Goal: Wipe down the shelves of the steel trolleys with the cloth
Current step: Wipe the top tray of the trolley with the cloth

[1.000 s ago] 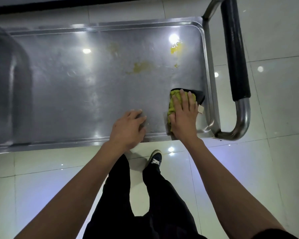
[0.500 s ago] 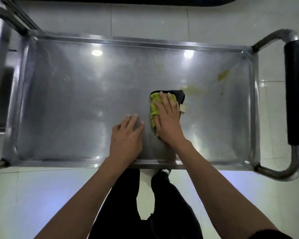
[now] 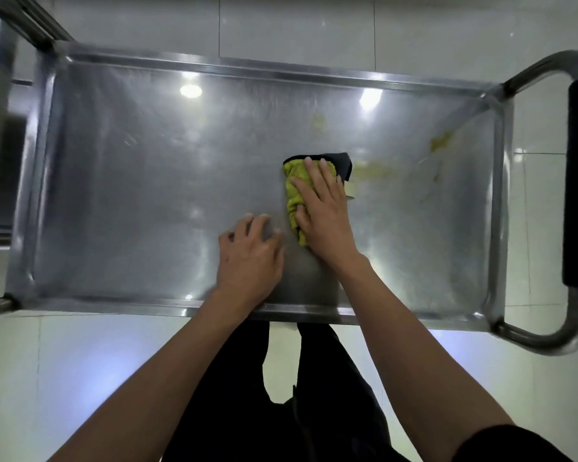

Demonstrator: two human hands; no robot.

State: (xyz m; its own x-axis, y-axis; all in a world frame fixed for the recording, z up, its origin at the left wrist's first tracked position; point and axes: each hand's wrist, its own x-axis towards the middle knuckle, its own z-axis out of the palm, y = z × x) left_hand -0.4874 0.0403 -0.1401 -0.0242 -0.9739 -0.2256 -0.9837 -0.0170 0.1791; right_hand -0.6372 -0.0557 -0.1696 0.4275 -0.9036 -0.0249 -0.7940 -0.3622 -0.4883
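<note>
While our right hand [image 3: 324,208] presses flat on the yellow-green fluffy cloth [image 3: 296,191] in the middle of the shiny steel trolley shelf [image 3: 141,181], our left hand [image 3: 247,258] rests beside it, fingers loose. Next we should rub the yellow smears [image 3: 374,170].

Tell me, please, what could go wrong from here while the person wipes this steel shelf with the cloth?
1. The yellowish smears lie just right of the yellow-and-black folded cloth; one pass may only spread them over the steel trolley shelf.
2. A second yellow blob near the right rim could be missed.
3. The left hand rests on the shelf beside the right hand, which presses the cloth; it may leave marks there.
</note>
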